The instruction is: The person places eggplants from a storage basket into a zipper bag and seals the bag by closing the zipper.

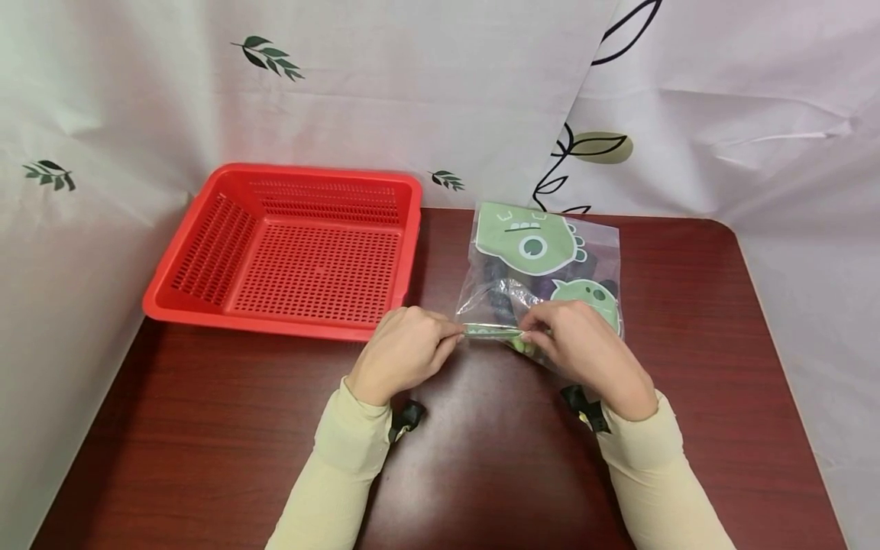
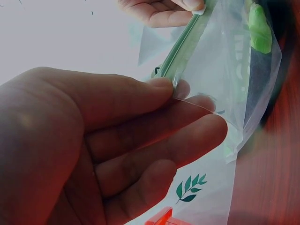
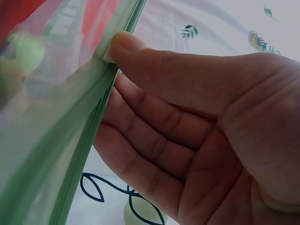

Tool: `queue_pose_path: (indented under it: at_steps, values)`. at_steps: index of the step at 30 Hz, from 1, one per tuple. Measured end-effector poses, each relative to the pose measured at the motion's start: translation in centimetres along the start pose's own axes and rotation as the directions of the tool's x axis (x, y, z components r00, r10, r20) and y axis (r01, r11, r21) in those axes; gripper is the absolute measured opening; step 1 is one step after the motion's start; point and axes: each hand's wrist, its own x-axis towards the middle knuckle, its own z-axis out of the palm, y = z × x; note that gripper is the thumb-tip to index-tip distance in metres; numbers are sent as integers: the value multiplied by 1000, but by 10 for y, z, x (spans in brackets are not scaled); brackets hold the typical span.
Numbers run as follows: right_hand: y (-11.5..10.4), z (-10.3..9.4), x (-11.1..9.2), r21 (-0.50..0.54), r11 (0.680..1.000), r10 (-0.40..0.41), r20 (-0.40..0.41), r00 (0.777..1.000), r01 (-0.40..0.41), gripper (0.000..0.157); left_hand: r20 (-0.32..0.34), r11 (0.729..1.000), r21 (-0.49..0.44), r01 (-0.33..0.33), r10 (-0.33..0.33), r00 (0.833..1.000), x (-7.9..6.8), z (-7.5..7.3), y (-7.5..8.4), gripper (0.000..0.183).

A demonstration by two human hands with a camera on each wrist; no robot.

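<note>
A clear zip bag (image 1: 525, 241) with green cartoon prints lies on the table, its zip edge lifted toward me. My left hand (image 1: 406, 351) pinches one end of the green zip strip (image 2: 180, 49) between thumb and index finger, the other fingers loosely bent. Further along the strip, my right hand (image 1: 584, 347) grips the small white slider (image 3: 108, 57) between thumb and fingers. In the right wrist view the strip's two sides stand apart below the slider. Inside the bag are dark purple things and a light green piece (image 2: 259, 28), their kinds unclear through the plastic.
A red plastic basket (image 1: 406, 260) with perforated walls stands left of the bag, close to my left hand. The dark reddish wooden table (image 1: 474, 466) extends to both sides. A white leaf-patterned cloth (image 1: 344, 92) hangs behind and beside it.
</note>
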Motion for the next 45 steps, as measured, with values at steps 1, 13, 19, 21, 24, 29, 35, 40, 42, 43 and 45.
queue_pose_path:
  at_steps: [1,13,19,21,24,29,35,40,42,43,45]
  values:
    - [0,0,0,-2,1000,-3,-1,1000,3,7,1,1000,-1,1,-1,1000,0,0,0,12]
    - [3,-2,-1,-2,1000,6,-1,1000,-6,8,-3,1000,-2,3,-3,1000,0,0,0,11]
    - [4,-2,-1,-8,1000,3,-3,1000,-3,8,-1,1000,-3,7,-7,1000,-1,-1,-1,11]
    - [4,-2,-1,-9,1000,3,1,1000,-3,8,-1,1000,-2,8,-8,1000,-1,-1,-1,11]
    - [4,-3,-1,-8,1000,3,7,1000,-3,8,2,1000,-2,7,-7,1000,-1,-1,-2,11]
    - [5,-3,-2,-16,1000,8,18,1000,-7,7,7,1000,-2,6,-6,1000,-1,-1,-1,11]
    - [6,-4,-2,-19,1000,11,26,1000,-10,8,5,1000,-2,6,-6,1000,0,-1,-1,11]
    - [7,-5,-3,-26,1000,3,26,1000,-3,8,9,1000,-5,11,-10,1000,-1,-1,-1,11]
    - [7,-6,-3,-25,1000,12,34,999,-11,8,9,1000,-3,10,-10,1000,-1,-1,-2,11]
    - [7,-6,-3,-23,1000,16,37,999,-15,8,10,1000,-3,10,-9,1000,-1,-1,-2,11]
    - [6,-6,-3,-18,1000,25,45,999,-24,8,10,1000,0,9,-9,1000,-1,-1,-2,11]
